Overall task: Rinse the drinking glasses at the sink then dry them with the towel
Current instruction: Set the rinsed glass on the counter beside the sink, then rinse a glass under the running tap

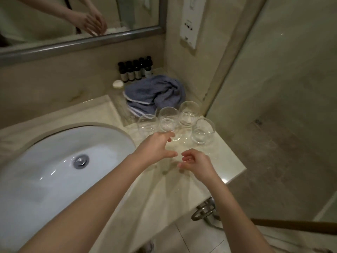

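Note:
Several clear drinking glasses stand upright in a cluster on the marble counter (226, 161) right of the sink (54, 161): one at the left (147, 125), one beside it (167, 118), one at the back (188, 113), one at the right (203, 133). A crumpled blue towel (155, 92) lies behind them. My left hand (156, 147) hovers just in front of the glasses, thumb and fingers spread. My right hand (197, 163) is close beside it with loosely curled fingers. Faint glassy glints (182, 143) show between the hands; I cannot tell whether a glass stands there.
Several small dark bottles (135, 70) and a white soap (117, 83) stand at the back wall below the mirror (73, 19). A clear tray edge (127, 114) lies under the towel. The counter ends at right beside a glass shower partition (273, 88). A metal ring fitting (204, 210) hangs below the counter.

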The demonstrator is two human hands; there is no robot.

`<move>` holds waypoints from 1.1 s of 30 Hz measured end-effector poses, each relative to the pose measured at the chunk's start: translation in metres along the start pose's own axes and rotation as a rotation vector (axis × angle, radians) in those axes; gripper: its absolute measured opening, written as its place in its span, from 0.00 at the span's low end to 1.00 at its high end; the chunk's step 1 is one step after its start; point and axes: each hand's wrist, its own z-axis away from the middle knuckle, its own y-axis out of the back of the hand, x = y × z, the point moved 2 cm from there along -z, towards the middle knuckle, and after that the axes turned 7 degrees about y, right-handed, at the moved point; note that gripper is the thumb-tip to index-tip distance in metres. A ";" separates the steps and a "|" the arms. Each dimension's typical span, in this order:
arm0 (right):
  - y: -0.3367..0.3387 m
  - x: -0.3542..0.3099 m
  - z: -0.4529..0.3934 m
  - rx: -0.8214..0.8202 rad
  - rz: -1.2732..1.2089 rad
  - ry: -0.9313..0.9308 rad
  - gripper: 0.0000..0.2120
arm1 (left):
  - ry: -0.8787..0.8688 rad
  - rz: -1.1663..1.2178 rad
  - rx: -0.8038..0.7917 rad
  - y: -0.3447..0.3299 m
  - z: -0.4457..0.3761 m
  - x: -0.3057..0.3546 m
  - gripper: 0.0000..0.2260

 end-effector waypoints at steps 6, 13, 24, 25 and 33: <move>-0.106 -0.077 0.003 -0.284 0.189 0.220 0.23 | 0.225 -0.064 0.015 0.039 0.096 -0.095 0.28; -0.271 -0.169 0.049 -0.667 0.353 0.486 0.23 | 0.585 0.046 0.218 0.092 0.257 -0.216 0.27; -0.499 -0.248 0.188 -1.128 0.610 0.873 0.23 | 0.953 0.248 0.506 0.122 0.502 -0.325 0.25; -0.509 -0.250 0.195 -1.145 0.622 0.877 0.24 | 0.975 0.241 0.505 0.122 0.515 -0.331 0.26; -0.553 -0.256 0.210 -1.140 0.735 0.949 0.26 | 1.021 0.200 0.443 0.118 0.544 -0.371 0.26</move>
